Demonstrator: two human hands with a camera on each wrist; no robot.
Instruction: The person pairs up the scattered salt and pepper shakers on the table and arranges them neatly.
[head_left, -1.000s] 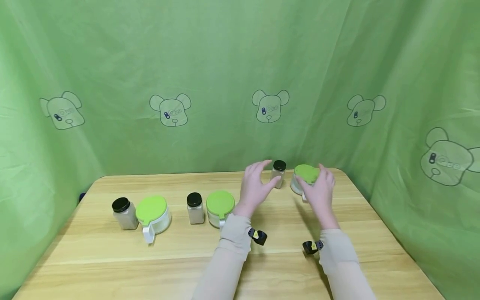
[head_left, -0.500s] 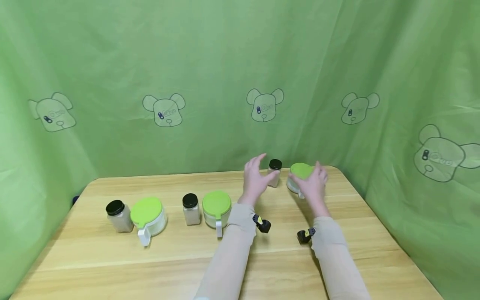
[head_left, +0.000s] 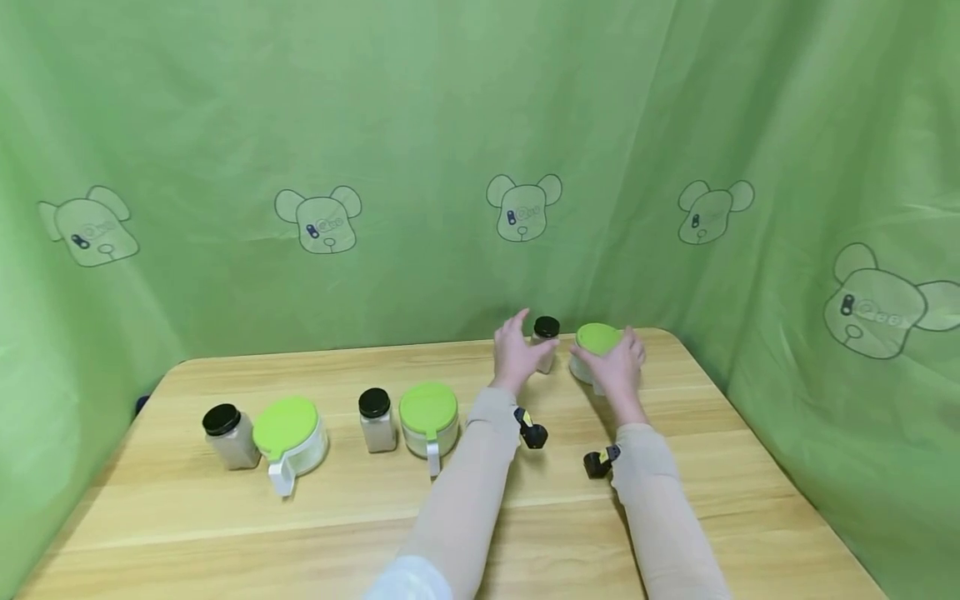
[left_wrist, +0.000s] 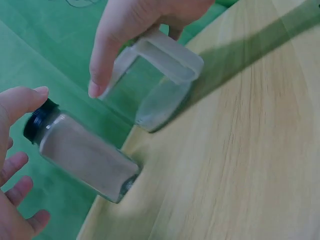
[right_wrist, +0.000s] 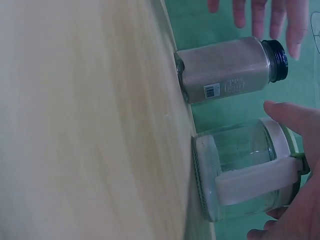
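My left hand (head_left: 516, 354) is spread beside a square clear jar with a black cap (head_left: 547, 326), filled with pale grey contents. Its thumb lies close to the cap in the left wrist view, and a gap shows before the other fingers. My right hand (head_left: 619, 367) is spread around the green lid of a round glass seasoning pot (head_left: 597, 335) with a white handle (right_wrist: 257, 181). The thumb stands on one side of that lid and fingers on the other; firm contact cannot be made out. Both containers stand upright at the table's back edge.
Farther left on the wooden table (head_left: 300, 542) stand two more black-capped jars, one at far left (head_left: 234, 442) and one nearer the middle (head_left: 378, 429). Beside each is a green-lidded pot, left (head_left: 287, 427) and middle (head_left: 428, 408). A green curtain (head_left: 420, 250) hangs behind.
Both hands have moved closer to the back-right jar and pot, the right hand now lower around the green lid. The head view has shifted slightly. The containers stay put.
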